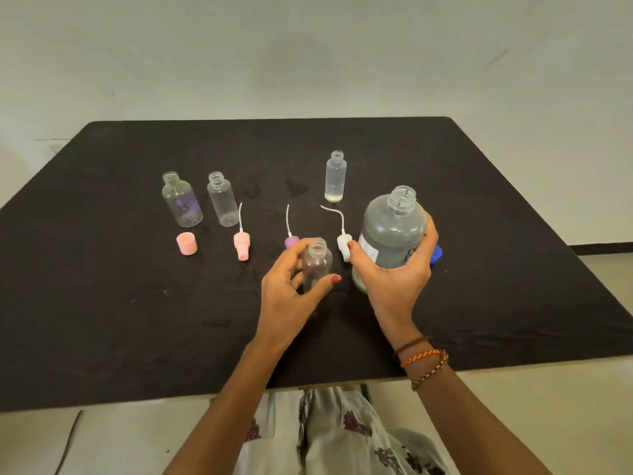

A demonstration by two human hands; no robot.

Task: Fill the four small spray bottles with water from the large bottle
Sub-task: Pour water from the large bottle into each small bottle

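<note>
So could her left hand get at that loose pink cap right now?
Probably not at once: the left hand holds a small bottle. The pink cap lies unobstructed to its left, so after letting go it likely could.

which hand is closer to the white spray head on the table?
Right. The right hand grips the large bottle, its thumb tip right beside the white spray head. The left hand holds a small bottle nearer the person, left of the head.

Four uncapped clear small bottles [317, 262] stand upright beside the open large bottle [394, 231].
</note>
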